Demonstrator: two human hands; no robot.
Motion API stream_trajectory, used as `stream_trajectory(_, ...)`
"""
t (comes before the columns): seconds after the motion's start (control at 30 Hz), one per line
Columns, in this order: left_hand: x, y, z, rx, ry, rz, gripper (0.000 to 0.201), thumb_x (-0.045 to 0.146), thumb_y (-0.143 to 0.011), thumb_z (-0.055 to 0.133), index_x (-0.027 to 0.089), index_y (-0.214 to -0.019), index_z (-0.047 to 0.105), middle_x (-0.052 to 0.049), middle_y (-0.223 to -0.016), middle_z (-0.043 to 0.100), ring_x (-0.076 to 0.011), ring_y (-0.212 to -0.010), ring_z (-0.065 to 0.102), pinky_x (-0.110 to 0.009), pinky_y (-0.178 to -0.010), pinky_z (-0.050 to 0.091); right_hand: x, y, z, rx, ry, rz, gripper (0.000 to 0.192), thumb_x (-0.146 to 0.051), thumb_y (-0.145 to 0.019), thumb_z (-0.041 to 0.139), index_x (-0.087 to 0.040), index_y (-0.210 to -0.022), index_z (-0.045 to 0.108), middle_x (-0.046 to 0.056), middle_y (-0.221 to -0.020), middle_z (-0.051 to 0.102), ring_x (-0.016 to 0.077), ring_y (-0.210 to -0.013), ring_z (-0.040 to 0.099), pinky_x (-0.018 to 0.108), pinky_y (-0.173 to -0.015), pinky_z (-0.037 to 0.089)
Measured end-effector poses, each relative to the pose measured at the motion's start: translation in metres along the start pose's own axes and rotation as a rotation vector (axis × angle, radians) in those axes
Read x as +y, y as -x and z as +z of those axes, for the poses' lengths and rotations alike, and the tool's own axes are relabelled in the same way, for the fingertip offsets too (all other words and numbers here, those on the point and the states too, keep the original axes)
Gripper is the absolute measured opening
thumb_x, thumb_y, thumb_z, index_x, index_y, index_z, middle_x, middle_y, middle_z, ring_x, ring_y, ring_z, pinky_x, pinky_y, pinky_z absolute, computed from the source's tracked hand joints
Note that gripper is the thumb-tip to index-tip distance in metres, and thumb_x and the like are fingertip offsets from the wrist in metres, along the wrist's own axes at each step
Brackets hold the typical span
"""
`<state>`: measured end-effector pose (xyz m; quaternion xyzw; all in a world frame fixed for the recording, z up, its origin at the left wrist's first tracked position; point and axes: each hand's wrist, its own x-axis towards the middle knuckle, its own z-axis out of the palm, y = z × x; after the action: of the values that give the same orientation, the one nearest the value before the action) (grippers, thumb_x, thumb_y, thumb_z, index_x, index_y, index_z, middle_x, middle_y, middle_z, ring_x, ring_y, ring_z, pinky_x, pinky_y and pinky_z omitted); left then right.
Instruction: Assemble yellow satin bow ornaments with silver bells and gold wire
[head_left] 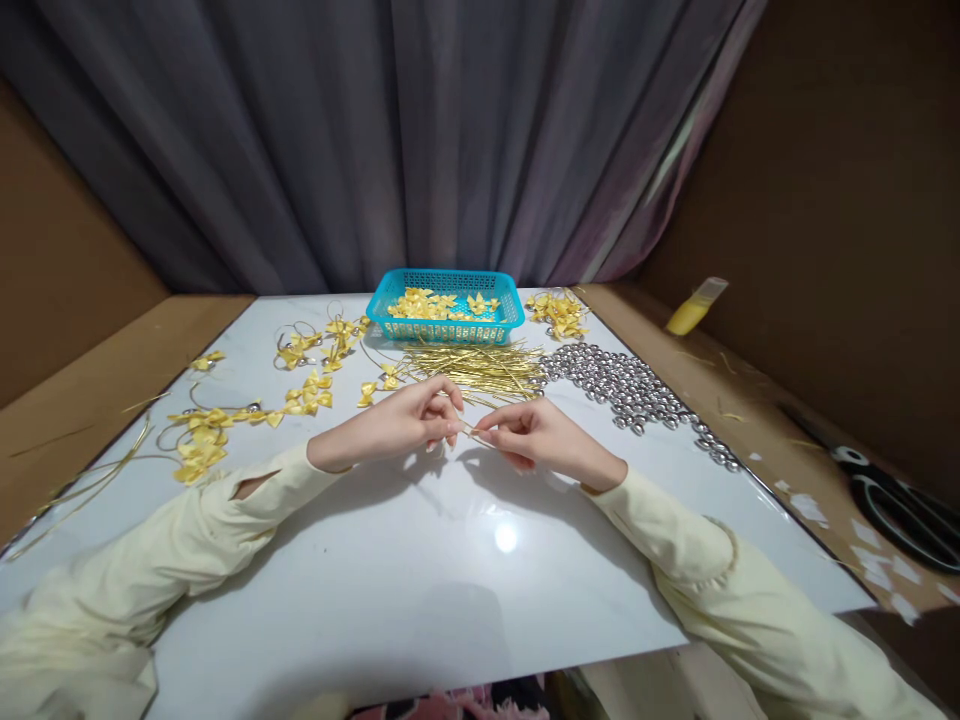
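Observation:
Over the middle of the white tabletop, my left hand (pixel 420 418) and my right hand (pixel 536 438) meet fingertip to fingertip. A short gold cord (pixel 472 434) runs between them, pinched at either end. Whether a bead or anything else hides in the left fingers, I cannot tell. Just beyond the hands lies a bundle of gold cords (pixel 480 368). Silver beads (pixel 615 378) spread out to the right of it. On the left are yellow ribbon bows (pixel 202 440), some with cords and silver beads attached.
A blue plastic basket (pixel 446 328) with yellow bows stands at the back. More yellow bows (pixel 559 315) lie right of it. Along the right edge are a tube with yellow contents (pixel 696 306), black-handled scissors (pixel 900 510) and white scraps (pixel 810 508). A grey curtain (pixel 390 140) hangs behind.

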<state>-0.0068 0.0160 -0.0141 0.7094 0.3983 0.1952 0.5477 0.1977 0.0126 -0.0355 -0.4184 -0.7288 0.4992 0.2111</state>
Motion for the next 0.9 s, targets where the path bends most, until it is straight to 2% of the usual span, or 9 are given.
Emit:
stream_trajectory(0.13,-0.001,0.000,-0.001,0.001,-0.007,0.004,0.011,0.021,-0.083,0.050,0.019,-0.090,0.041,0.002,-0.065,0.057,-0.0093,-0.055,0.045,-0.021,-0.054,0.036,-0.002,0.001,-0.001,0.004,0.058,0.004,0.024,-0.029,-0.082,0.053,-0.011,-0.089,0.068,-0.007,-0.037,0.043,0.0035,-0.034,0.032,0.018,-0.040,0.028)
stream_trajectory(0.33,-0.002,0.000,-0.002,-0.009,-0.047,0.025,0.012,0.020,-0.084,0.048,0.019,-0.092,0.040,0.003,-0.064,0.055,-0.0093,-0.054,0.045,-0.020,-0.051,0.036,-0.003,0.001,-0.002,0.000,0.065,0.023,0.023,-0.026,-0.081,0.053,-0.011,-0.088,0.069,-0.008,-0.036,0.040,0.0041,-0.034,0.032,0.018,-0.040,0.027)
stream_trajectory(0.43,-0.001,0.002,0.000,0.005,-0.147,0.072,0.012,0.018,-0.084,0.046,0.020,-0.094,0.039,0.003,-0.065,0.055,-0.0098,-0.055,0.045,-0.021,-0.052,0.036,-0.002,0.001,-0.002,-0.009,0.060,0.046,0.022,-0.024,-0.078,0.053,-0.010,-0.085,0.069,-0.008,-0.037,0.039,0.0043,-0.034,0.033,0.018,-0.039,0.027)
stream_trajectory(0.63,-0.001,0.007,0.007,0.086,-0.501,0.229,0.014,0.014,-0.083,0.041,0.020,-0.094,0.038,0.004,-0.066,0.051,-0.0117,-0.057,0.047,-0.023,-0.054,0.034,0.001,0.000,-0.003,-0.085,0.005,0.100,0.022,-0.013,-0.071,0.049,-0.011,-0.081,0.068,-0.008,-0.039,0.042,0.0040,-0.035,0.034,0.017,-0.037,0.027)
stream_trajectory(0.9,0.002,0.007,0.003,0.107,-0.516,0.226,0.013,0.013,-0.084,0.040,0.019,-0.094,0.037,0.002,-0.070,0.050,-0.0131,-0.061,0.049,-0.025,-0.058,0.036,-0.001,0.001,-0.012,-0.168,-0.091,0.073,0.022,-0.020,-0.078,0.051,-0.010,-0.088,0.068,-0.008,-0.035,0.041,0.0048,-0.034,0.036,0.018,-0.041,0.030)
